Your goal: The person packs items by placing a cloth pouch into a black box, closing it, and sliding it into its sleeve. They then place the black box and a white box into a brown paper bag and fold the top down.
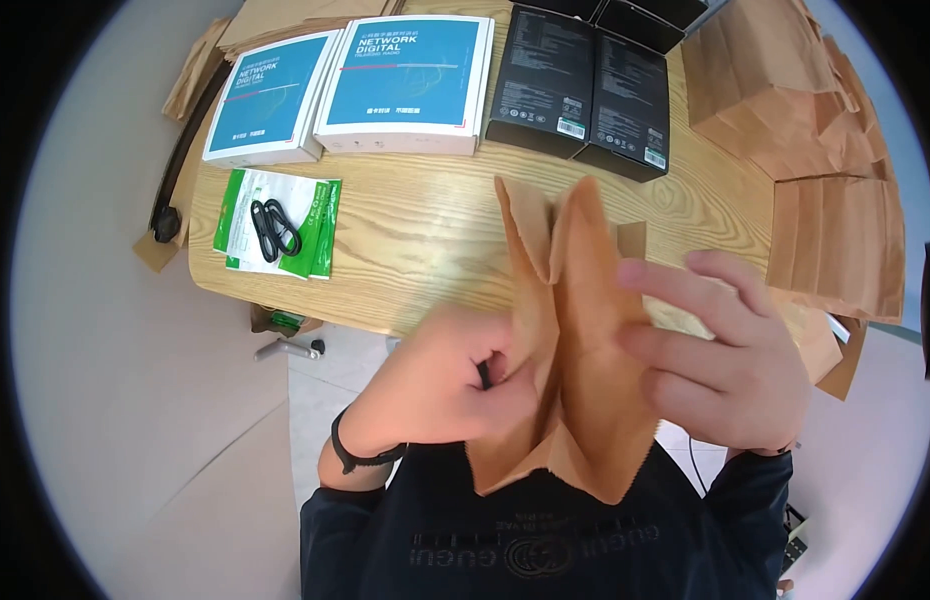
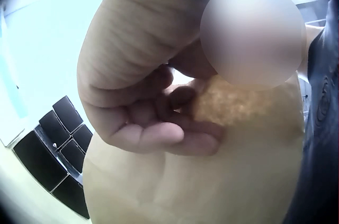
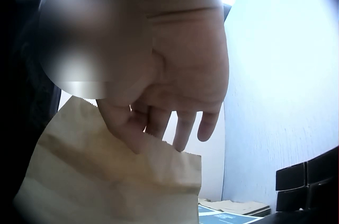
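Observation:
A brown paper bag point(image 1: 600, 350) with a zigzag-cut rim is held in front of the torso, its mouth spread and facing up. My left hand point(image 1: 465, 380), fingers curled, grips the bag's left wall near the rim. In the left wrist view, that hand's fingers point(image 2: 153, 136) lie curled against the paper point(image 2: 212, 187). At the opposite wall, my right hand point(image 1: 720, 350) has its fingertips over the rim. Seen from the right wrist, the thumb lies on the bag's near face point(image 3: 116, 166) while other fingers pass behind the rim.
Two white-and-blue boxes point(image 1: 405, 75) and black boxes point(image 1: 620, 100) stand along the table's point(image 1: 415, 220) back. A coiled black cable point(image 1: 275, 230) lies on green-and-white packets point(image 1: 325, 230) at left. More paper bags point(image 1: 835, 240) stand at right; flat brown paper point(image 1: 285, 25) is stacked behind.

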A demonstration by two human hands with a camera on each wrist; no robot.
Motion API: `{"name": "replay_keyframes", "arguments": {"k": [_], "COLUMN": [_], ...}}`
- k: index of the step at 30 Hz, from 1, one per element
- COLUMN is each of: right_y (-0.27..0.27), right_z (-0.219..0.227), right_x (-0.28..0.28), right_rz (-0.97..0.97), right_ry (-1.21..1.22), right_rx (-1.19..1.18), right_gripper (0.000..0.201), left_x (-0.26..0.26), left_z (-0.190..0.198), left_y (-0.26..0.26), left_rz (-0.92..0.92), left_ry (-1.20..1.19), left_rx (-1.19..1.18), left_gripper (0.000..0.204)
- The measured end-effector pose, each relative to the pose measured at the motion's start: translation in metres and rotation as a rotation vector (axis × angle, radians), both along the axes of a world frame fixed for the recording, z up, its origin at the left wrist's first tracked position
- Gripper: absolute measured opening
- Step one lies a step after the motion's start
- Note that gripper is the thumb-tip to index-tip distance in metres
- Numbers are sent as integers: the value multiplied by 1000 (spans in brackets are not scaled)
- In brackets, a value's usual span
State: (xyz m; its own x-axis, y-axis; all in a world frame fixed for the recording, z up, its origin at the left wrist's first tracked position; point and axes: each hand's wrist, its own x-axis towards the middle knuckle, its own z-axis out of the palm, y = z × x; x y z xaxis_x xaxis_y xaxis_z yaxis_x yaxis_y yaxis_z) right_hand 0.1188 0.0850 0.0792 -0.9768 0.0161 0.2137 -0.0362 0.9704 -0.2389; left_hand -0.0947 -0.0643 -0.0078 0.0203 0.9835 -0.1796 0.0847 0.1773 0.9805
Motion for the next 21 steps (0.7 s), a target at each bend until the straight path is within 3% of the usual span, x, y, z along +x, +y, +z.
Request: {"name": "replay_keyframes", "arguments": {"k": [1, 3, 5, 6, 7, 10, 11, 19, 21], "right_y": [3, 4, 2, 2, 4, 1, 0, 15, 37], "right_z": [7, 11, 11, 16, 24, 30, 31, 66, 75], "right_x": [3, 8, 17, 24, 30, 45, 48, 46, 38], "right_rz": [-14, -25, -76, -80, -49, 26, 77, 32, 286], "right_ry": [7, 15, 246, 240, 283, 370, 418, 504, 446], "right_rx": [35, 65, 37, 35, 96, 271, 386, 677, 652], "right_gripper": [23, 20, 20, 20, 17, 17, 27, 19, 23], "left_x": [-1, -3, -17, -20, -18, -22, -22, -27, -27], "left_z": [3, 14, -11, -17, -13, -17, -13, 4, 3], "left_y": [0, 3, -6, -6, -8, -12, -11, -10, -13], "left_rz": [2, 235, 282, 326, 393, 421, 422, 414, 425], "left_ry": [-1, -177, -151, -127, -210, -19, 49, 245, 226], "left_rx": [-3, -148, -71, 8, -67, -29, -5, -26, -18], "left_gripper": [25, 30, 30, 31, 29, 29, 29, 24, 24]}}
